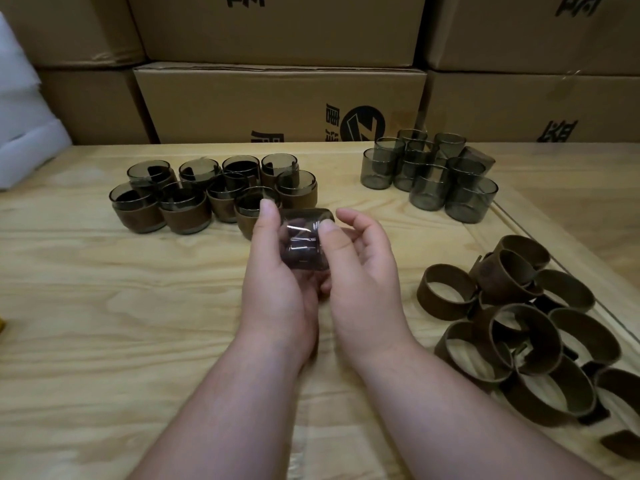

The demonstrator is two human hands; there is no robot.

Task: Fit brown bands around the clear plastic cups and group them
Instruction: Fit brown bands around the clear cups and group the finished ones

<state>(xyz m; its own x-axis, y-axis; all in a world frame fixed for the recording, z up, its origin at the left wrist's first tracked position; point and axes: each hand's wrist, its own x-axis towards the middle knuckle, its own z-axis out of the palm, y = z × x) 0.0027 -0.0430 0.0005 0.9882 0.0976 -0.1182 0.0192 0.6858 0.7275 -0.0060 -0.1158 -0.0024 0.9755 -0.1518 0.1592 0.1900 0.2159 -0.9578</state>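
One clear plastic cup point(304, 240) sits between both hands, held above the middle of the wooden table point(104, 306) and tipped on its side, with no band on it. The left hand point(277, 271) cradles it from below and from the left, its thumb lying along the cup's upper left edge and its fingers curled underneath. The right hand point(360, 268) presses its thumb against the cup's right side; its other fingers are loosely curled behind and beside the cup, and whether they touch it cannot be told.

Just beyond the hands, to the left, stands the group of banded cups point(211, 195), packed close together, each upright with a brown band round its lower part. Far right at the back stands a cluster of bare cups point(429, 174), some stacked on others. At the near right lies a loose heap of brown bands point(526, 327), overlapping one another. Stacked cardboard boxes point(277, 102) wall off the back of the table, and white foam point(24, 109) shows at the far left.
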